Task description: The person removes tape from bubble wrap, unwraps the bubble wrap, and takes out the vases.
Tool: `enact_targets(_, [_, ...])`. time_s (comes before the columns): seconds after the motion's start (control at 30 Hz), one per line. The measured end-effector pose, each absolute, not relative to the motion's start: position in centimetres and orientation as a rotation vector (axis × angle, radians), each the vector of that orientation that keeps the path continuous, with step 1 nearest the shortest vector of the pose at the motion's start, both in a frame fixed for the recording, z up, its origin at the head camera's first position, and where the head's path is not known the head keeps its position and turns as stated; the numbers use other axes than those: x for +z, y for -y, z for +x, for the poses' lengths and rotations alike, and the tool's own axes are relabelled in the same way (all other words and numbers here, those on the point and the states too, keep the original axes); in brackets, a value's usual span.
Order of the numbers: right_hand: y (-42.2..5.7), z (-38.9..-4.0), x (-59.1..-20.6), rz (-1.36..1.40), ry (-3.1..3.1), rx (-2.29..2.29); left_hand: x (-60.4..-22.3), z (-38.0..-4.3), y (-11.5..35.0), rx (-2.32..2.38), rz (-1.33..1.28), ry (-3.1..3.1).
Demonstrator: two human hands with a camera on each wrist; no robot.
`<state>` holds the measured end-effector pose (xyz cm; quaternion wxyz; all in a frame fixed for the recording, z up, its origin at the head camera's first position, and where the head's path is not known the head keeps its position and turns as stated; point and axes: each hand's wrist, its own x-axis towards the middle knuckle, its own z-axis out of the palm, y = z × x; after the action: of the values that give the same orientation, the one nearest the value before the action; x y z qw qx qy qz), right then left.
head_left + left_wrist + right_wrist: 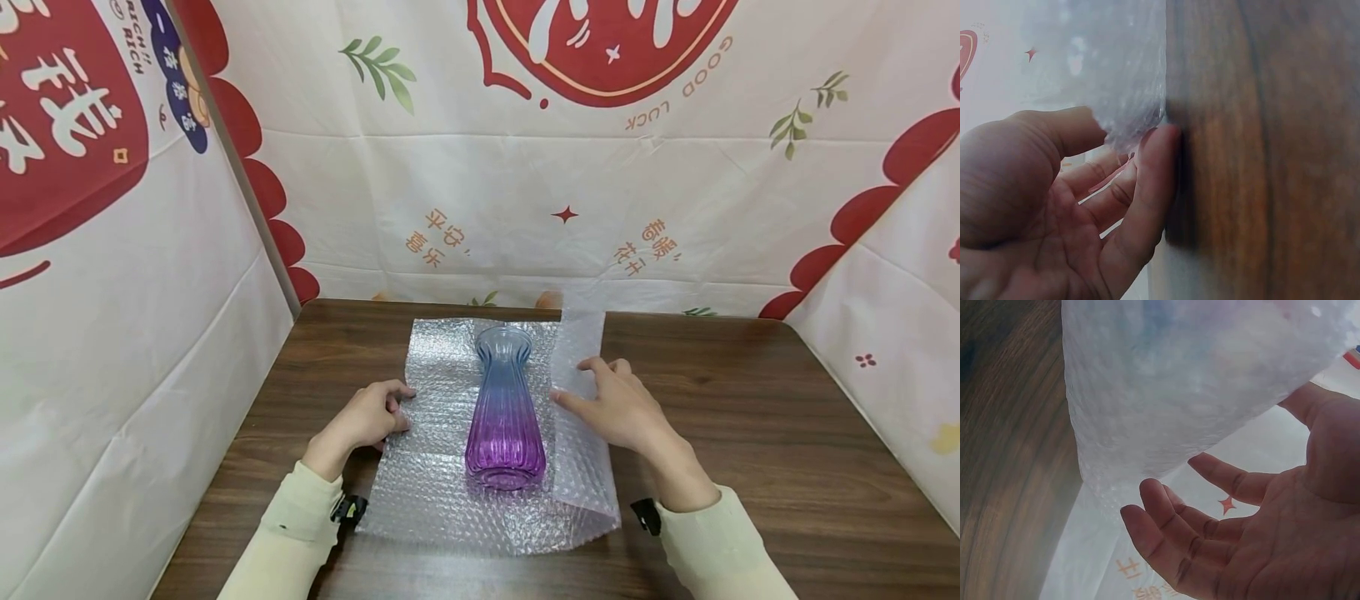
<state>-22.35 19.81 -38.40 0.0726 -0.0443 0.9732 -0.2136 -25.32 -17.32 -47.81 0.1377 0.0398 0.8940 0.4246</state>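
Note:
A ribbed glass vase [506, 408], blue at the neck and purple at the base, lies on a sheet of clear bubble wrap [435, 492]. Its mouth points to the far side of the table. At the sheet's left edge, my left hand [372, 414] pinches the wrap between thumb and fingers, low beside the tabletop. The right side of the sheet is folded up and inward. Against that flap rests my right hand [618, 404], thumb and fingers extended. In the right wrist view, the wrap [1166, 406] covers the thumb tip, and other fingers [1179, 544] are spread loosely.
The brown wood-grain table [750, 433] extends on both sides of the sheet. A white printed cloth [495, 200] hangs behind the table, with more cloth along the left and right sides. Dark wrist cameras [348, 508] are strapped by the sleeves.

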Motion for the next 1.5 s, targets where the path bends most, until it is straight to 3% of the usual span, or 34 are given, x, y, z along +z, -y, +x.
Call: enact_targets(1.5, [-22.1,-22.0,-39.2,-0.183,-2.928,-0.695,-47.8,-25.5,17.5,1.245,0.105,-2.559])
